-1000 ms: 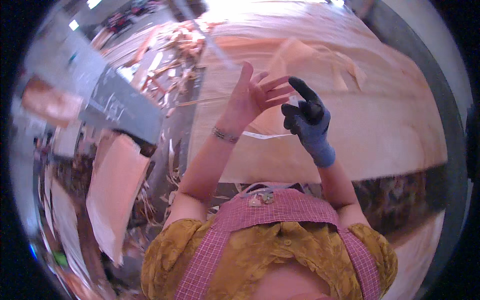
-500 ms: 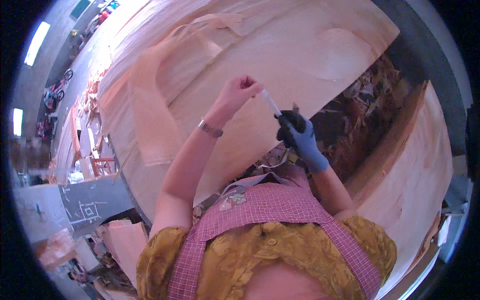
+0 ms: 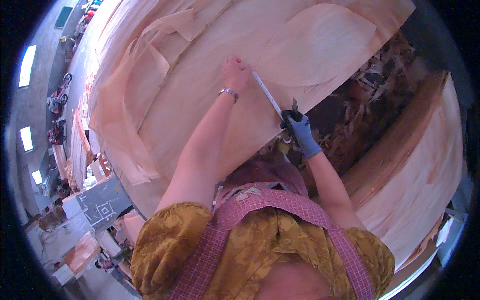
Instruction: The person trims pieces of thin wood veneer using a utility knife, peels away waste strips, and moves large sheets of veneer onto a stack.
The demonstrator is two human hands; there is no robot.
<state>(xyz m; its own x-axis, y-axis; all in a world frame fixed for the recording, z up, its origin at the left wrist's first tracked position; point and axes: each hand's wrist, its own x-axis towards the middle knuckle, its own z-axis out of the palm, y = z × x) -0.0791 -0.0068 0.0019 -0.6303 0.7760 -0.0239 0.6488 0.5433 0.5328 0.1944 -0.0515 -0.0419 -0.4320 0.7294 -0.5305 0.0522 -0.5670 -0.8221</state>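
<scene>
A white measuring tape (image 3: pixel 267 94) with dark markings stretches between my hands over a large sheet of pale wood veneer (image 3: pixel 210 107). My bare left hand (image 3: pixel 235 72), with a metal watch at the wrist, is closed at the tape's far end, low over the veneer. My right hand (image 3: pixel 300 131), in a blue and black glove, grips the tape's near end at the sheet's edge. A dark pointed piece, like a blade (image 3: pixel 295 104), sticks up from that fist; its lower part is hidden by the fingers.
Loose veneer strips (image 3: pixel 155 60) lie curled on the sheet's left part. Torn wood scraps (image 3: pixel 370 85) fill the dark gap to the right, beside another curved veneer stack (image 3: pixel 410 175). A grey board with chalk marks (image 3: pixel 102 205) stands at the left.
My left hand has moved forward and down toward the veneer, and more of the tape shows. The right hand has shifted slightly right, still holding the tape. My view has tilted somewhat.
</scene>
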